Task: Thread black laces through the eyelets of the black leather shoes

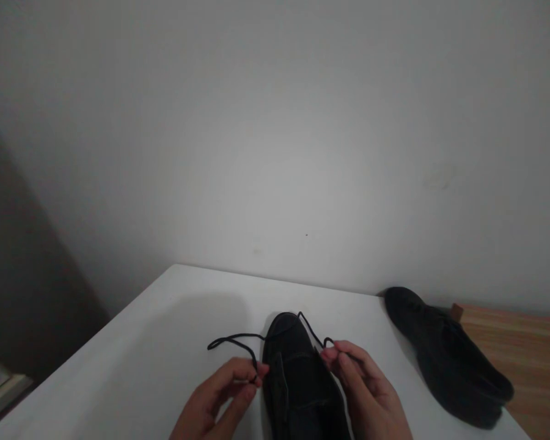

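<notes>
A black shoe (297, 382) rests on the white table in front of me, toe pointing toward the wall. One black shoelace (238, 335) runs across its toe and loops out on both sides. At the shoe's left edge my left hand (224, 394) pinches the lace between thumb and fingers. My right hand (364, 388) grips another stretch of the same lace beside the shoe's right edge. The lower part of the shoe is cut off by the frame.
A second black shoe (449, 360) lies at the right of the white table (183, 299), partly by a wood-grain board (522, 366). Behind the table rises a plain wall (275, 153). A pale object (2, 388) shows beyond the table's left edge.
</notes>
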### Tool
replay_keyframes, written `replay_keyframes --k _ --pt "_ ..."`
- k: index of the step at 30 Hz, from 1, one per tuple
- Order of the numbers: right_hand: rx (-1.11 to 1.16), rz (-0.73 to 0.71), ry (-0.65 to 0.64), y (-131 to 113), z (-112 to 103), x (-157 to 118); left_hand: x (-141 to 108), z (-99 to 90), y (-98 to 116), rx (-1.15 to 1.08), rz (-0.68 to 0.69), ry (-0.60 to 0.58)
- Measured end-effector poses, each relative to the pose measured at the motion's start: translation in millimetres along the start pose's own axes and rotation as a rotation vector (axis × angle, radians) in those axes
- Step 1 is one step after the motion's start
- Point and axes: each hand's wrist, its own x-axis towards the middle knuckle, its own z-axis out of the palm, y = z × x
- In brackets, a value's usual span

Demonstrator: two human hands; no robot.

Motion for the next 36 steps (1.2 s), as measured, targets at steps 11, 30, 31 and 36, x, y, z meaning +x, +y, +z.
replay_keyframes --k 11,30,31,36 --pt "-0.307 -0.227 -0.192 -54.7 -38.1 38.7 35.9 -13.7 8.8 0.476 0.177 -0.014" --pt "-0.749 -0.381 -0.472 -26.2 -18.3 38.2 43.2 11.7 -15.2 0.678 0.362 -0.060" --pt "-0.748 -0.379 -0.468 -25.1 -17.2 37.0 43.2 11.7 -14.8 0.674 0.374 -0.053" --pt "-0.742 -0.430 -0.460 -21.6 -13.0 31.6 44.7 9.2 -12.1 0.694 0.437 -0.008"
